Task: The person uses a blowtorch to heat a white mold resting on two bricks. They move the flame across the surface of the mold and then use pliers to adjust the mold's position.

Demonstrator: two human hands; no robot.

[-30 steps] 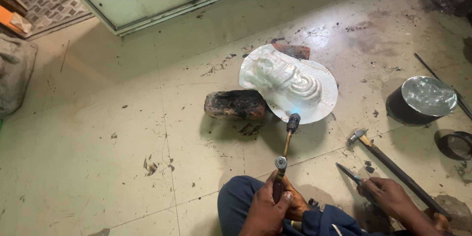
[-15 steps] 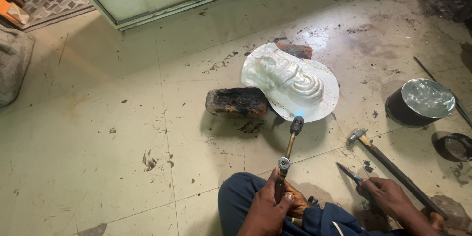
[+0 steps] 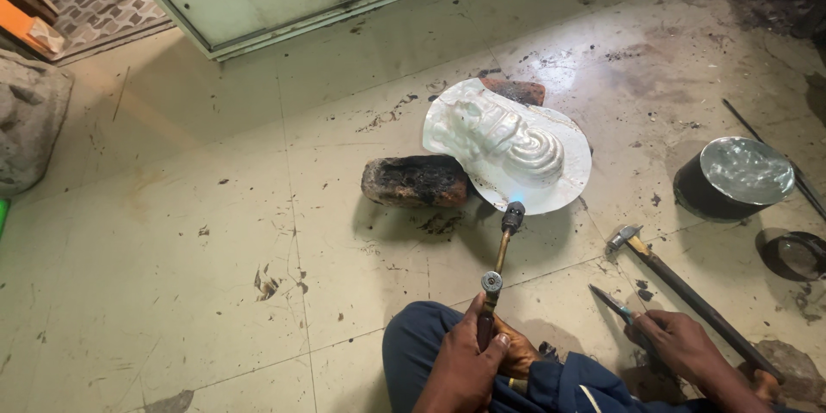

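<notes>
Presently, left hand [image 3: 465, 361]: fingers curled tight around the handle of a blowtorch [image 3: 501, 258], its nozzle aimed at the near rim of an embossed metal sheet [image 3: 508, 146] that lies on the floor, propped against a charred brick [image 3: 416, 181]. Right hand [image 3: 680, 344]: closed around the grip of a small pointed tool [image 3: 613, 301], beside a hammer [image 3: 680, 288] lying on the floor. Both forearms are cut off by the bottom edge; the small tool's kind is hard to make out, and a round tin [image 3: 736, 176] stands well apart at right.
</notes>
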